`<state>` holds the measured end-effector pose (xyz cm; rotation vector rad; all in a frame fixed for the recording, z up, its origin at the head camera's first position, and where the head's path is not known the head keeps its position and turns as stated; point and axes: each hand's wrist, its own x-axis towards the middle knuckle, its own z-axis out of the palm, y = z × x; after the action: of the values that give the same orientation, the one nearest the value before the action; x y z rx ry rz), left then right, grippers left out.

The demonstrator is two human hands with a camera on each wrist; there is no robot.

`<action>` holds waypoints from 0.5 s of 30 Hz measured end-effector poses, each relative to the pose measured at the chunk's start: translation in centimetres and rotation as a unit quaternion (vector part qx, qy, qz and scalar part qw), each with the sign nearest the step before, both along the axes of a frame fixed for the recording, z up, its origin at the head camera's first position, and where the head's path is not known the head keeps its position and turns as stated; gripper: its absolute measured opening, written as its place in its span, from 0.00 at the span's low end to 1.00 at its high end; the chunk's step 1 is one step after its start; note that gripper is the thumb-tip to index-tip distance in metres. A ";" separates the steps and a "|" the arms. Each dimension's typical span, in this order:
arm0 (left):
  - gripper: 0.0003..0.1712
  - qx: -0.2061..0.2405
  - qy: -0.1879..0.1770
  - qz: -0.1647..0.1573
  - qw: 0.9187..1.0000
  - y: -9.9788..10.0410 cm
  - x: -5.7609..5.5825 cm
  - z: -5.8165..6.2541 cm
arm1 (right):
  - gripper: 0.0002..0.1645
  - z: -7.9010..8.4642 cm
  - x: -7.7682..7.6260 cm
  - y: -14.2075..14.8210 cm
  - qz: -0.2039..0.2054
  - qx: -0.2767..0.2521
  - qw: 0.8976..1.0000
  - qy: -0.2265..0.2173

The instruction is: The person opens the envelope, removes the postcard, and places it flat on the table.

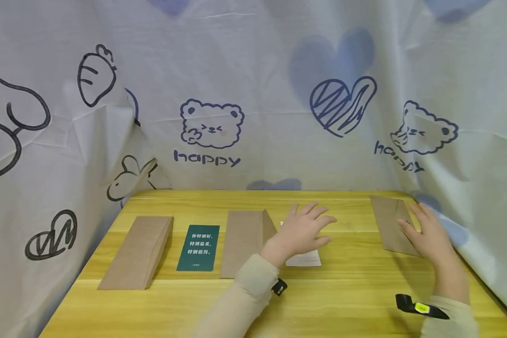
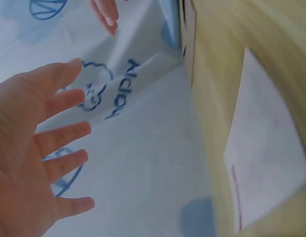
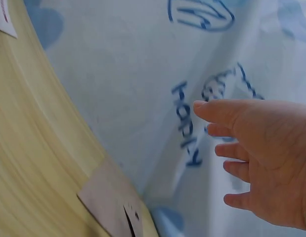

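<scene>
My left hand [image 1: 301, 233] is held over a white card [image 1: 306, 258] with its fingers spread and nothing in them; in the left wrist view the card lies apart from the hand. Over at the right, my right hand [image 1: 432, 234] hovers by a brown paper envelope [image 1: 390, 225], covering part of its right side in the head view. The right wrist view shows those fingers extended and holding nothing, away from the envelope. Left of the white card is another brown envelope [image 1: 242, 244], partly behind the left wrist.
A green card [image 1: 197, 248] with white printed characters lies on the wooden table [image 1: 338, 300]. Left of it sits a third brown envelope [image 1: 133, 253]. A white printed cloth [image 1: 274, 141] hangs behind the table and along both sides.
</scene>
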<state>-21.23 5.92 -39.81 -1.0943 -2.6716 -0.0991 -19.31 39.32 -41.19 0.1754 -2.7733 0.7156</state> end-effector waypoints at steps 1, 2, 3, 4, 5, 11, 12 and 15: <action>0.28 -0.004 -0.003 0.003 1.000 0.7 -0.1 -0.3 | 0.40 -0.2 0.1 0.5 -0.005 0.004 1.000 -0.003; 0.29 -0.007 -0.007 0.006 1.000 1.4 -0.2 -0.4 | 0.41 -0.5 0.2 1.1 -0.009 0.006 1.000 -0.007; 0.29 -0.012 -0.010 0.009 1.000 2.1 -0.3 -0.7 | 0.41 -0.8 0.3 1.6 -0.011 0.007 1.000 -0.011; 0.29 -0.018 -0.013 0.012 1.000 2.8 -0.4 -0.9 | 0.41 -1.1 0.3 2.0 -0.012 0.005 1.000 -0.014; 0.30 -0.023 -0.018 0.014 0.999 3.4 -0.5 -1.1 | 0.41 -1.5 0.4 2.5 -0.010 0.003 1.000 -0.017; 0.32 -0.033 -0.033 0.018 0.999 6.2 -1.2 -2.4 | 0.43 -3.7 0.2 5.1 0.003 -0.002 0.997 -0.072; 0.32 -0.032 -0.034 0.018 0.999 6.5 -1.3 -2.5 | 0.43 -4.2 0.2 5.5 0.007 -0.001 0.996 -0.087; 0.33 -0.028 -0.045 0.018 0.998 7.4 -1.5 -3.0 | 0.43 -5.3 -0.1 6.0 0.024 0.004 0.991 -0.130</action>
<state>-22.72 13.35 -42.85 -1.0822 -2.7896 -0.0694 -19.40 45.36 -46.53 0.1626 -3.0284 0.7891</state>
